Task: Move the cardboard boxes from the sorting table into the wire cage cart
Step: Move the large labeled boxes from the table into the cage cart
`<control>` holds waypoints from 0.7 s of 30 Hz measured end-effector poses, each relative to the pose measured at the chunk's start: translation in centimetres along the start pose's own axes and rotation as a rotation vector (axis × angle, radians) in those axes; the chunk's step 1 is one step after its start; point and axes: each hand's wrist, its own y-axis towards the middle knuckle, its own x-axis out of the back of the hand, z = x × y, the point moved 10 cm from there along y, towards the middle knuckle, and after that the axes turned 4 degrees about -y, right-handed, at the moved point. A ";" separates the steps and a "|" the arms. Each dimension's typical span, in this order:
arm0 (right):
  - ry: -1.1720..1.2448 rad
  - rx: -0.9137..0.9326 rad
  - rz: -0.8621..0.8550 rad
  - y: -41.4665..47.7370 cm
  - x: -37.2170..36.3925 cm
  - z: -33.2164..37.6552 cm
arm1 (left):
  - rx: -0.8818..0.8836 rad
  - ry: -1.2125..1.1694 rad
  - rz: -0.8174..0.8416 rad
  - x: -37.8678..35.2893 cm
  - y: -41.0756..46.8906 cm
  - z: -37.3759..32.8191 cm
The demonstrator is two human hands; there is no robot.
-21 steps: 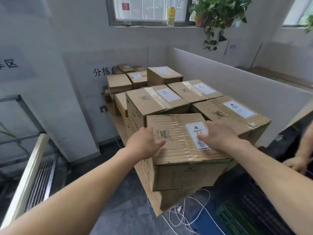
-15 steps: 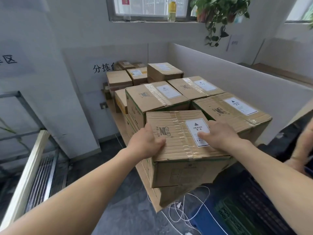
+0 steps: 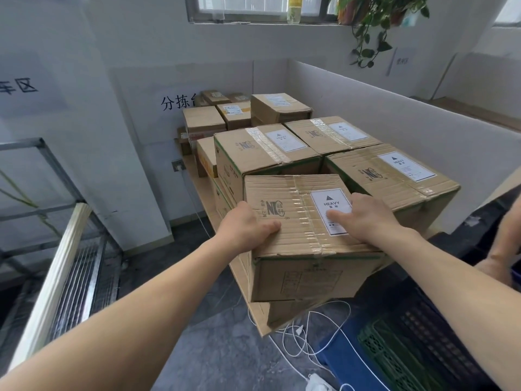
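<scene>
A taped cardboard box [image 3: 296, 221] with a white HEAVY label sits nearest me on the stack at the front of the sorting table [image 3: 200, 187]. It juts out past the table's front edge. My left hand [image 3: 245, 228] grips its left top edge, thumb on the lid. My right hand [image 3: 369, 218] holds the right top edge, thumb lying on the label. Several more labelled boxes [image 3: 265, 148] stand behind it and to its right. The wire cage cart [image 3: 81, 280] stands low at the left.
White cables [image 3: 310, 328] trail on the floor under the table's front. Blue [image 3: 338, 351], green [image 3: 386, 354] and black crates stand at lower right. Another person's hand [image 3: 504, 249] shows at the right edge. A white partition [image 3: 366, 108] borders the table on the right.
The front box has slid slightly toward me under both hands. The other person's hand at the right edge has risen.
</scene>
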 end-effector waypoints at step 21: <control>0.106 -0.029 -0.147 -11.5 0.5 15.8 | -0.019 -0.099 -0.186 14.9 -11.6 10.3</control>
